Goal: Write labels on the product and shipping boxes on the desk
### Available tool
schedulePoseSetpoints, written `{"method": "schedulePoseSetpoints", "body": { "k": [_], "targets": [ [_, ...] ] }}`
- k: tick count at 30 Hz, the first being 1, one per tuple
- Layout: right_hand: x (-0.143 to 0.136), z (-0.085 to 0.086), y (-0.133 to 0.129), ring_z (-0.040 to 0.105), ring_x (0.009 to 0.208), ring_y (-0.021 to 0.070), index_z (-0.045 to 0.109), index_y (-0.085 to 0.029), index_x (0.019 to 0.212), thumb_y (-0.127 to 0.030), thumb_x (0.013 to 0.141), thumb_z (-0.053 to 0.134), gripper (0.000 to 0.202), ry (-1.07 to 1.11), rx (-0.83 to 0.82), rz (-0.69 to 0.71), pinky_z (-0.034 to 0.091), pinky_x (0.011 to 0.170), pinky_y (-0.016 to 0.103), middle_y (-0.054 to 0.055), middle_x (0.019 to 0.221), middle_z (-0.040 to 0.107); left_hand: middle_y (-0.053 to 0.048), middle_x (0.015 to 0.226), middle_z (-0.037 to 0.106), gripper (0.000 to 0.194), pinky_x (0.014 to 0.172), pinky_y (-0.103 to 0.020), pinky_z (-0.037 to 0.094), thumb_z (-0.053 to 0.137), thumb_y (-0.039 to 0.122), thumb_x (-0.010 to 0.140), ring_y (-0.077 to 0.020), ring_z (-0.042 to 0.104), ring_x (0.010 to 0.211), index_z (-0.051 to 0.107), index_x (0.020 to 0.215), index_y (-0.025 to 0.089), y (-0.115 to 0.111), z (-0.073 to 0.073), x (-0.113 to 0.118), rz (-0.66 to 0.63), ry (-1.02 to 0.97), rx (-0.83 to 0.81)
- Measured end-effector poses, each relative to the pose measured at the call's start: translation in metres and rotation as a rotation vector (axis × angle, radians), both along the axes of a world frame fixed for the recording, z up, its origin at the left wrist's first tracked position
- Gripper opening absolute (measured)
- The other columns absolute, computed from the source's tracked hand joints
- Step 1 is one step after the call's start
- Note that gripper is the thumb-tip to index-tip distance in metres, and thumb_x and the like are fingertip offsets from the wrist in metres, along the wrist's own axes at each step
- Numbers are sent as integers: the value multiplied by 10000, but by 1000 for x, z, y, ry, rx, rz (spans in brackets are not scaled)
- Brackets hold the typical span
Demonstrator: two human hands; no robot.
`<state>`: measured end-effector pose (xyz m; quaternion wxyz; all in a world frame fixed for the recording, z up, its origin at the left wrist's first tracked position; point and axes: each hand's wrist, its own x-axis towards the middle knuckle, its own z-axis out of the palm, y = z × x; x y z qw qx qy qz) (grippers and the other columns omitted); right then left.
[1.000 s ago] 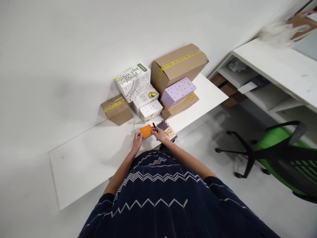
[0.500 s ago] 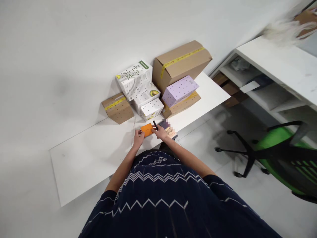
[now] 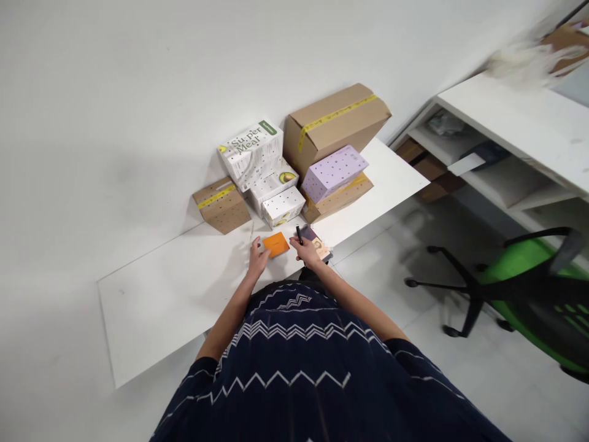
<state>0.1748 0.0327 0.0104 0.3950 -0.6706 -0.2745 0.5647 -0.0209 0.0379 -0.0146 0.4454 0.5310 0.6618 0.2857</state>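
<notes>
Shirtfront (image 3: 285, 368) of navy, crossed by white zigzags, fills the foreground at a white surface (image 3: 184, 294). The left grip (image 3: 257, 258) stands loosely parted, thumb just beside a flat orange piece (image 3: 276, 245), a card or thin box; whether they touch cannot be told. The orange piece lies between the two grips. The right grip (image 3: 307, 252) is closed around a black pen (image 3: 299, 234), with a dark booklet (image 3: 316, 242), partly pixelated, just to its right. Beyond the grips stand white boxes (image 3: 283, 205), one reading "Super Meal", flanked by a taped brown box (image 3: 225, 212) on the left grip's side and, on the right grip's side, a lilac box (image 3: 334, 172) and a large carton (image 3: 338, 126). Well right of the right grip are a green chair (image 3: 519, 264) and white shelving (image 3: 519, 120).
</notes>
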Motion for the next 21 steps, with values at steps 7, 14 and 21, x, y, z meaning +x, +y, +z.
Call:
{"method": "schedulePoseSetpoints", "body": {
  "k": [7, 14, 21],
  "targets": [
    [19, 30, 8, 500, 510, 80, 698, -174, 930, -481, 824, 611, 336, 133, 103, -230, 529, 552, 271, 78, 995, 721, -208, 1523, 295, 999, 1183, -472, 325, 781, 253, 655, -347, 305, 1454, 283, 1513, 143, 6, 11, 8, -300, 105, 140],
    [26, 58, 3, 557, 536, 156, 705, -161, 772, -753, 848, 484, 637, -66, 199, -94, 474, 537, 271, 34, 547, 589, -172, 1449, 427, 829, 1118, -458, 393, 738, 224, 720, -344, 463, 1333, 372, 1461, 154, 17, 19, 10, -467, 325, 89],
    [-6, 37, -5, 550, 557, 124, 580, -217, 830, -557, 693, 725, 395, 71, 298, -38, 500, 553, 265, -24, 692, 599, -161, 1441, 438, 783, 1095, -517, 380, 748, 269, 720, -372, 410, 1340, 435, 1434, 188, -2, 34, 11, -467, 521, 221]
  ]
}}
